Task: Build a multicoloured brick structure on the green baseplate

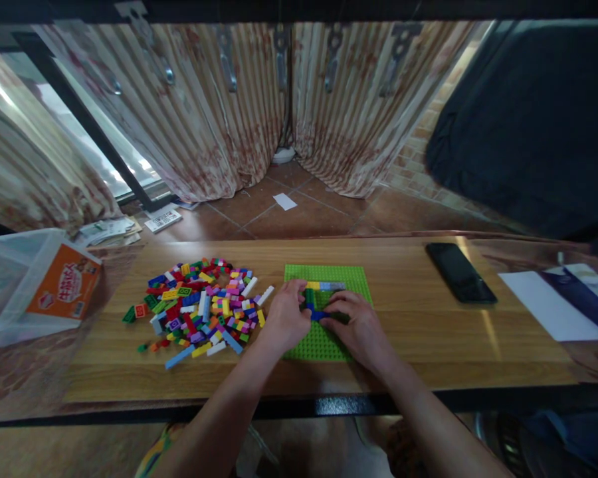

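A bright green studded baseplate [319, 350] lies on the wooden board under both hands. Along its far part runs a row of toy bricks: a yellow brick [313, 285], then light blue and grey ones [333, 286]. A dark green brick [309, 297] extends toward me from the row's left end. Nearer me is a blue brick [319, 315]. My right hand [357, 328] pinches it from the right between thumb and fingers. My left hand [285, 315] has its fingers curled, thumb against the blue brick's left end; its fingertips partly hide the bricks there.
A heap of mixed toy bricks [204, 305] spreads left of the baseplate. At the far left stands a clear plastic bin [14, 285] with an orange label. On the right lie a black phone [461, 273] and white paper [548, 309]. The wooden board's front edge is close to me.
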Demonstrator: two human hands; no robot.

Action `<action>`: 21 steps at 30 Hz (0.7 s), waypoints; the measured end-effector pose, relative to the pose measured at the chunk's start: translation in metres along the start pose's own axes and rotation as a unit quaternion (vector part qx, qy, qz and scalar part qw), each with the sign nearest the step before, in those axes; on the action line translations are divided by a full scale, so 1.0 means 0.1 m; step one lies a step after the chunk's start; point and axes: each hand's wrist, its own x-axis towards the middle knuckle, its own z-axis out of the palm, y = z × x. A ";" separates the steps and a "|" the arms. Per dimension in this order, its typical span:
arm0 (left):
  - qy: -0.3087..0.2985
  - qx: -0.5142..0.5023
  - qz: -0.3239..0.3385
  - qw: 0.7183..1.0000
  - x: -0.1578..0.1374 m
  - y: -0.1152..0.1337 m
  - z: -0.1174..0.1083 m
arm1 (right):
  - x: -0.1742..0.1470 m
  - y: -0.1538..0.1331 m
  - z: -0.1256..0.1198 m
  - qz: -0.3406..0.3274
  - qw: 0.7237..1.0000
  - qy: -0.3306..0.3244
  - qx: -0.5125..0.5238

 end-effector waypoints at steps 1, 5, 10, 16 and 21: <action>0.001 0.000 0.001 1.000 0.00 0.00 0.01 | 0.00 -0.01 0.00 0.001 1.000 0.000 -0.003; 0.009 -0.011 0.006 1.000 0.00 -0.04 0.02 | 0.00 -0.04 0.01 0.009 1.000 0.001 -0.013; 0.008 -0.026 0.017 0.999 0.01 -0.09 0.02 | -0.01 -0.05 0.00 0.007 1.000 -0.006 -0.014; 0.014 -0.027 0.025 0.999 0.02 -0.12 0.03 | -0.01 -0.03 -0.05 0.013 1.000 -0.018 0.011; 0.005 -0.016 0.022 1.000 0.03 -0.13 0.01 | 0.00 -0.04 -0.10 0.024 0.998 -0.018 0.052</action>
